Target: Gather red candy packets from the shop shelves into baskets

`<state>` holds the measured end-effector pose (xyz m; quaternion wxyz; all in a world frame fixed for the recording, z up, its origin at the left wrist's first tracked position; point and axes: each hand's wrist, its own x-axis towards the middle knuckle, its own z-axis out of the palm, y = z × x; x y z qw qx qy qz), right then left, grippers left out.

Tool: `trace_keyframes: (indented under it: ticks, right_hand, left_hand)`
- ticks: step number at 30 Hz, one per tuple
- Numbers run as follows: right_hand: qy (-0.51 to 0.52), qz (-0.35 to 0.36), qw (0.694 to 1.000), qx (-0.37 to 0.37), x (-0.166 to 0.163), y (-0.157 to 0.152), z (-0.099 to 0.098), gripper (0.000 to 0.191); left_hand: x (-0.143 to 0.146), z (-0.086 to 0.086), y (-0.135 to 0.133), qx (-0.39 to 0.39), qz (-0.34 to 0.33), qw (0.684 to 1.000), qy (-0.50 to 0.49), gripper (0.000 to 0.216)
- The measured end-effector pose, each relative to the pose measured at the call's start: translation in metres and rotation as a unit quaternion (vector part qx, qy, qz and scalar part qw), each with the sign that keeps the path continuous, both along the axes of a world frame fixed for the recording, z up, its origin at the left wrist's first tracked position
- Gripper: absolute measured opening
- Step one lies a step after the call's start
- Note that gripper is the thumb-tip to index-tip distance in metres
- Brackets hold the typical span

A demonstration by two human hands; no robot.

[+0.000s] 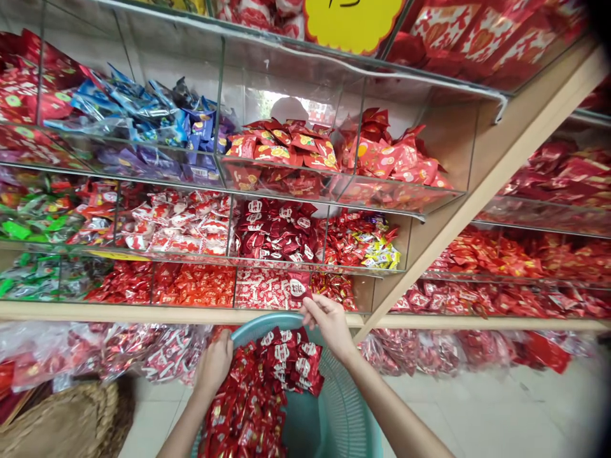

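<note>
My right hand [328, 323] is raised above a teal plastic basket [334, 407] and pinches a dark red candy packet [298, 288] by its lower edge, just in front of the lowest shelf bin. My left hand [213, 364] grips the basket's near left rim, fingers curled over it. The basket holds a heap of dark red and bright red wrapped candies [267, 388]. Straight ahead, a clear bin of matching dark red packets [279, 235] sits on the middle shelf.
Clear acrylic bins on a wooden rack [477, 197] hold blue [143, 114], green [33, 219] and red wrapped sweets. Bagged candies [119, 353] hang under the lowest shelf. A woven basket [67, 420] stands at bottom left. A yellow price sign [353, 22] hangs on top.
</note>
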<state>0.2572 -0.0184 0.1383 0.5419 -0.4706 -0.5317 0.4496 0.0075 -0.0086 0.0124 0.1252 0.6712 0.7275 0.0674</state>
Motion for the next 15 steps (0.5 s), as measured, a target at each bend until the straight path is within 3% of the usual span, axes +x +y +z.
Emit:
trace_keyframes:
  ticks: [8, 15]
  right_hand:
    - [-0.163, -0.027, 0.986, -0.012, 0.054, -0.024, -0.044, 0.029]
    - [-0.256, -0.026, 0.966, 0.025, 0.069, -0.027, -0.048, 0.029]
  left_hand:
    - [0.001, -0.002, 0.001, 0.002, -0.004, 1.000, 0.004, 0.032]
    - [0.001, -0.003, 0.002, -0.002, -0.006, 1.000, 0.004, 0.032]
